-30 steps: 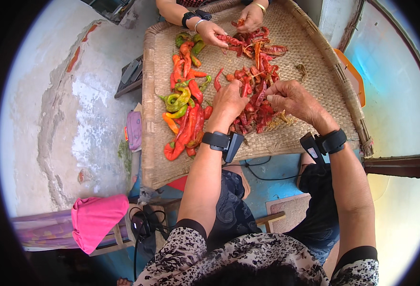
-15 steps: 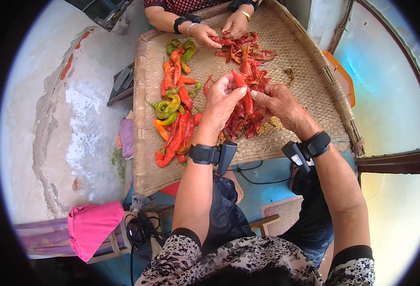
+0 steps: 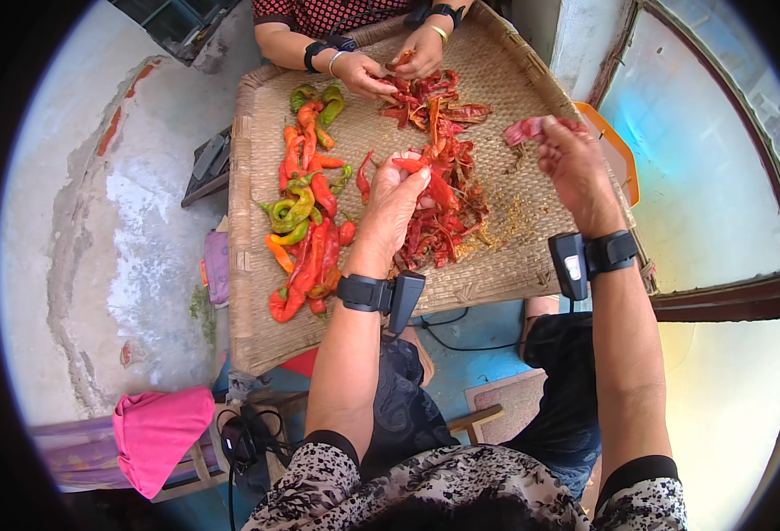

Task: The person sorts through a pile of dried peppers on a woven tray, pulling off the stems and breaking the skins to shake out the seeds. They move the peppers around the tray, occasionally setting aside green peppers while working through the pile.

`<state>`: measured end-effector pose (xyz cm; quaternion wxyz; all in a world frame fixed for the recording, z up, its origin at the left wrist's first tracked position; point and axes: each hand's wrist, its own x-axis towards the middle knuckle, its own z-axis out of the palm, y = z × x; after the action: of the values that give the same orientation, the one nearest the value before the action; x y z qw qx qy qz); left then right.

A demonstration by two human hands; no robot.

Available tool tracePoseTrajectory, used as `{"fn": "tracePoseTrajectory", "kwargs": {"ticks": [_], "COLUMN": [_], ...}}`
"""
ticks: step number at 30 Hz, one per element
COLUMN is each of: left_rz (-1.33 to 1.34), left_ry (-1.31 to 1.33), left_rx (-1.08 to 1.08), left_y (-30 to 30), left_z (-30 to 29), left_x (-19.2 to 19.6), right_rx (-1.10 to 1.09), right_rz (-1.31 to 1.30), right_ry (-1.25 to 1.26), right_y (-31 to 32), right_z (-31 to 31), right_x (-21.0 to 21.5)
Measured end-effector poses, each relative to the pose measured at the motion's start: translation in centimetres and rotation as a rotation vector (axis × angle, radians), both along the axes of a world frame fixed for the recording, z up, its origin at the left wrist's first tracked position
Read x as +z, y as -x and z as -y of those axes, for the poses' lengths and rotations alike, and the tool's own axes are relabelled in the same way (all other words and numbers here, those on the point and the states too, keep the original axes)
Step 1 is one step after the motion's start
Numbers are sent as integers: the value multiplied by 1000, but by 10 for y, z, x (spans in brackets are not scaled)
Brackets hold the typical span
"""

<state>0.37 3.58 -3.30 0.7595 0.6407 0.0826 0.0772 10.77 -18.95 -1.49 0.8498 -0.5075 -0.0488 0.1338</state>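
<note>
My left hand [image 3: 391, 202] is closed on a red pepper [image 3: 440, 188], its thumb pressing on top, above a pile of torn, dried-looking red peppers [image 3: 431, 237]. My right hand [image 3: 577, 173] is raised over the right side of a woven tray [image 3: 549, 232]. Between its thumb and fingers is a pale red strip of pepper [image 3: 522, 131], slightly blurred. Whole red, green and orange peppers [image 3: 306, 257] lie in a band along the tray's left side. Loose seeds and yellowish bits [image 3: 487, 232] are scattered beside the pile.
Across the tray, another person's hands [image 3: 390, 73] handle red pepper pieces at the pile's far end. An orange-rimmed container [image 3: 624, 164] stands beyond the tray's right edge. A pink cloth [image 3: 160, 434] hangs at lower left, beside black cables [image 3: 248, 434]. A frosted window [image 3: 699, 177] is at right.
My right hand has pulled away from the left, moving right and up with a strip of pepper in its fingers. The left hand keeps its hold on the red pepper. The view has shifted slightly.
</note>
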Motion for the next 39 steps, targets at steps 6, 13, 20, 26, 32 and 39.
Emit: {"fn": "tracePoseTrajectory", "kwargs": {"ticks": [6, 13, 20, 26, 32, 39], "left_rz": [-16, -19, -54, -15, -4, 4], "left_ry": [-16, -16, -67, 73, 83, 109], "left_rx": [-61, -79, -35, -4, -66, -163], "left_y": [2, 4, 6, 9, 8, 8], "left_z": [9, 15, 9, 1, -1, 9], "left_x": [9, 12, 10, 9, 10, 16], "right_rx": [-142, 353, 191, 108, -143, 225], "right_rz": [-267, -41, -114, -108, -41, 160], "right_ry": [-404, 430, 221, 121, -265, 495], "right_y": [-9, 55, 48, 34, -14, 29], "right_z": [17, -52, -62, -37, 15, -33], "right_x": [-5, 4, -13, -6, 5, 2]}}
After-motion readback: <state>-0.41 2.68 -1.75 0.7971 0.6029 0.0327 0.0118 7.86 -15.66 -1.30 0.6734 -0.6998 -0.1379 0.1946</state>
